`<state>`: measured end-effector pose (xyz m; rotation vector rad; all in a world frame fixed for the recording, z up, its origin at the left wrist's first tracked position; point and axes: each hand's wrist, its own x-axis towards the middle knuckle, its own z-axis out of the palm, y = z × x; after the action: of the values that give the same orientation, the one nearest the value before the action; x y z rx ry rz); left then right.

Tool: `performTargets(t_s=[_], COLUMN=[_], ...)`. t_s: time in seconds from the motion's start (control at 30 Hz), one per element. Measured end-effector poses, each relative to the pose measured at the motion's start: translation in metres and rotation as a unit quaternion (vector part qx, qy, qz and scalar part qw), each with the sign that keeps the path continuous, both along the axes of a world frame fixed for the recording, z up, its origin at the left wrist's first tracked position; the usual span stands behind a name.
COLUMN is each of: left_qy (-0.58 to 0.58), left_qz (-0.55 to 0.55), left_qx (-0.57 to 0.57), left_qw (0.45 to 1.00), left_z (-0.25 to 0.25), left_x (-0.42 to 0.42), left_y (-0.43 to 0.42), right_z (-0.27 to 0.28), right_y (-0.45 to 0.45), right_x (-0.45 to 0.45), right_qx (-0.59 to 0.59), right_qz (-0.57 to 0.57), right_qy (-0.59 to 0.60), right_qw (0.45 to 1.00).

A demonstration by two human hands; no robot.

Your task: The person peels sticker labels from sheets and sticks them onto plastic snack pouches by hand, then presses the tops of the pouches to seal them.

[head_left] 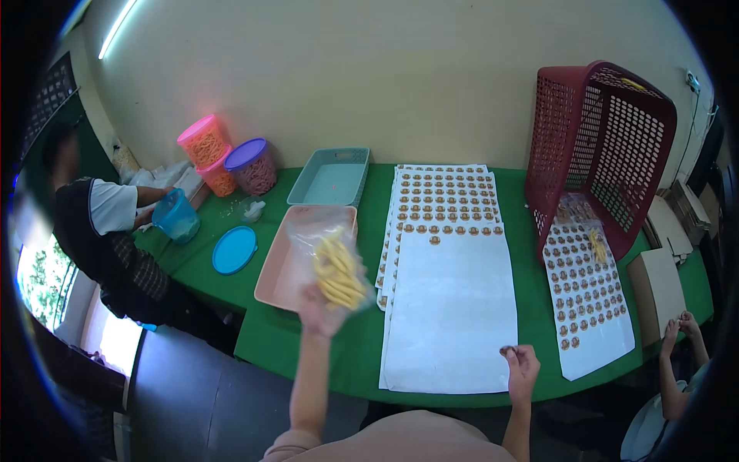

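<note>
Left hand (314, 311), blurred, grips the snack bag (339, 269) low, apparently supporting its weight over the pink tray (275, 263), while right hand (524, 373) fingertips pinch a brown sticker (507, 351), likely because it's tiny, near the white sheet's (454, 308) right edge.

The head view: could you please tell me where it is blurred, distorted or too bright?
In the head view, blur smears the left hand and the bag, while the right hand looks clearer; in the head view, the green table bows at its front edge and corners turn black; in the head view, the tube light glares white.
</note>
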<state>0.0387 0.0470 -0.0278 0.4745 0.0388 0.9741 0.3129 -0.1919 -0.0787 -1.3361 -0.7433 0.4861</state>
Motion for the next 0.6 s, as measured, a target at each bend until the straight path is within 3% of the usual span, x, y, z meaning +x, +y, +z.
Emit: performTargets(t_s=[0.03,0.07,0.27,0.33,0.37,0.43,0.6], left_qy=[0.015,-0.041,0.105,0.255,0.255,0.276,0.312], left_qz=[-0.001,-0.045,-0.089,-0.111,-0.109,-0.033,0.057], left_qx=[-0.020,-0.116,-0.139,-0.102,-0.106,-0.014,0.000], left_qw=[1.000,0.991,0.981,0.955,0.955,0.960,0.948], left_z=[0.003,-0.001,-0.025,-0.019,-0.018,-0.017,-0.027], left_x=[0.018,0.034,0.085,0.089,0.090,0.093,0.095], left_y=[-0.027,-0.052,-0.139,-0.149,-0.152,-0.156,-0.158], right_z=[0.011,0.024,0.072,0.074,0.073,0.069,0.065], right_y=[0.006,0.012,0.035,0.039,0.039,0.041,0.042], right_x=[-0.004,-0.007,-0.036,-0.044,-0.044,-0.044,-0.042], right_qx=[-0.004,0.006,-0.014,-0.052,-0.055,-0.104,-0.112], right_qz=[0.001,0.033,0.200,0.251,0.253,0.267,0.300], right_qy=[0.003,0.018,0.064,0.106,0.108,0.120,0.118], right_qw=[1.000,0.999,0.978,0.961,0.960,0.950,0.940])
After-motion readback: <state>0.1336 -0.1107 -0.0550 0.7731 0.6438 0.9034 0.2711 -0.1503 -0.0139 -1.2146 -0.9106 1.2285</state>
